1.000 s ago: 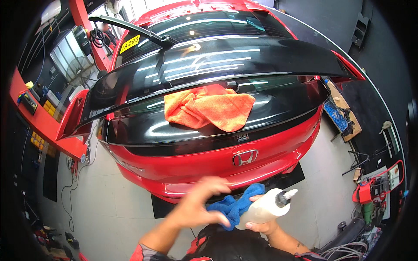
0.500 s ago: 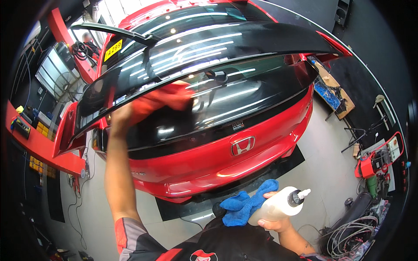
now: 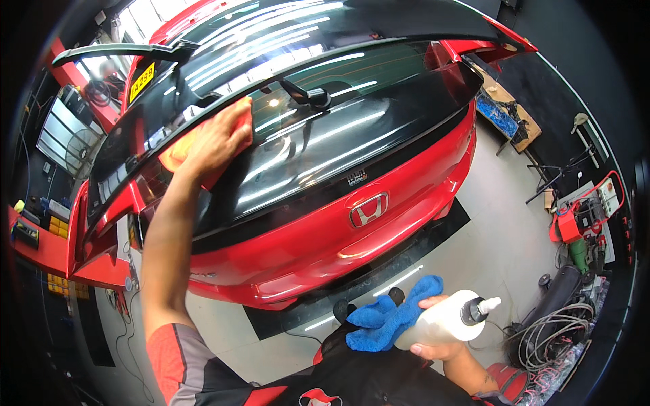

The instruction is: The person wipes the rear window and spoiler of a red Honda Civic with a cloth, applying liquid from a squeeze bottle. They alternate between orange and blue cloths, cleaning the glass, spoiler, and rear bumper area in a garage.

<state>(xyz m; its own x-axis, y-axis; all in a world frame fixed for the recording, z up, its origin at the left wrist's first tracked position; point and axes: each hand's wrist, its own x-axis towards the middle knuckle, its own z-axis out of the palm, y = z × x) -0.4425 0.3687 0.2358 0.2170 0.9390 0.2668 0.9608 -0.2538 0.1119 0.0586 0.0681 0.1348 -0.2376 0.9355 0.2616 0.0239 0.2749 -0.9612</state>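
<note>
Against the black rear window (image 3: 338, 149) of a red car, my left hand (image 3: 220, 139) holds an orange-red cloth (image 3: 177, 150), its fingers bent over the fabric. The cloth lies under the rear spoiler's edge, beside the upper left part of the glass. Low in front of me, my right hand (image 3: 437, 350) is closed around a whitish plastic bottle (image 3: 453, 314) with a black collar and a pale nozzle, tilted to the right. A blue cloth (image 3: 386, 323) bunches against the bottle's left side, held together with it. The bottle hides part of the right hand's fingers.
A wiper (image 3: 308, 95) stands out from the glass. The spoiler (image 3: 433, 34) overhangs it. Below is the red bumper (image 3: 338, 260). A red post base (image 3: 101, 272) stands at left. At right are a red machine (image 3: 567, 223), a cardboard-topped stand (image 3: 508, 111) and coiled hose (image 3: 552, 331).
My left hand and the cloth have come to lie further left in view, with the hand now plainly visible on the fabric. The view has shifted slightly. My right hand keeps the bottle and blue cloth.
</note>
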